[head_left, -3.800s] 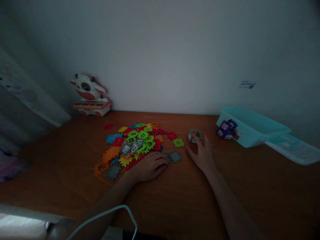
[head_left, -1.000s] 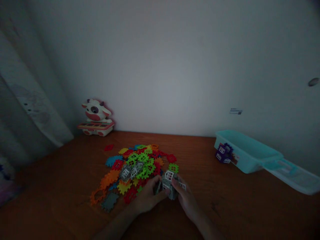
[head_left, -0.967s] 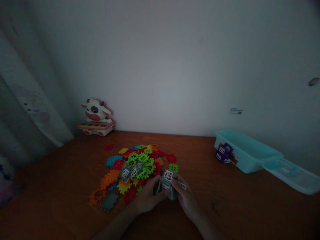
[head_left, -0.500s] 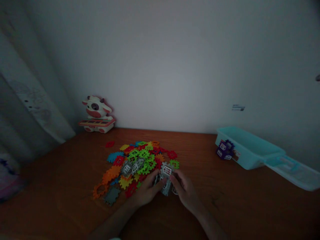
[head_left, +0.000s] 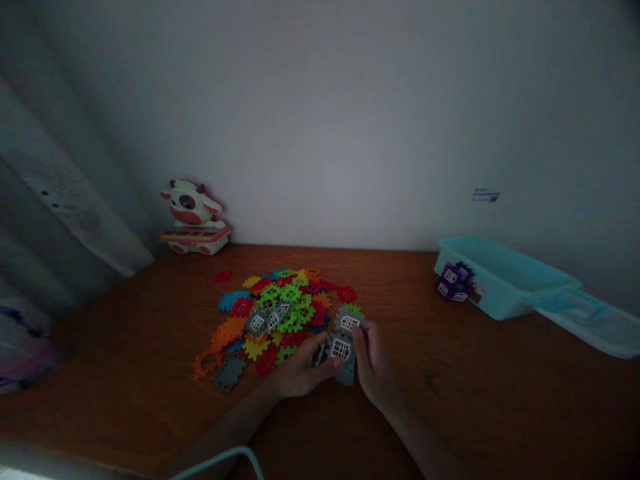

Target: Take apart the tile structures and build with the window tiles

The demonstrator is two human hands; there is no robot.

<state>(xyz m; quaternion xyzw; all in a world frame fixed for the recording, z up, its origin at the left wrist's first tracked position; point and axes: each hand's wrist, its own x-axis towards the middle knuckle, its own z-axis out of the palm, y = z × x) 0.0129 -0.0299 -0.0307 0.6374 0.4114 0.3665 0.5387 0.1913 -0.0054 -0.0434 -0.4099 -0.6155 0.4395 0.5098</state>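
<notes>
Several grey building tiles [head_left: 345, 375] with white window inserts are joined together between my two hands, just above the table. My left hand [head_left: 306, 368] grips them from the left, its thumb across the lower window tile. On the right side my right hand [head_left: 373, 363] is closed on the same tiles, thumb against the upper window piece. Left of my hands lies a heap of interlocking tiles [head_left: 295, 303] in green, red, orange, yellow and blue. More grey window tiles [head_left: 265, 321] rest on top of it, and a plain grey tile [head_left: 231, 372] lies at its near edge.
A cow-shaped toy piano [head_left: 194, 220] stands at the back left by the wall. At the right are a turquoise bin [head_left: 505, 277], its translucent lid [head_left: 595, 323] and a purple tile cube [head_left: 454, 283]. Curtains hang at the left. A pale blue curved bar [head_left: 235, 452] shows at the bottom.
The grey tiles have turned in my hands, so two window faces now show more squarely. Both hands have shifted slightly right, and the whole view has tilted down a little.
</notes>
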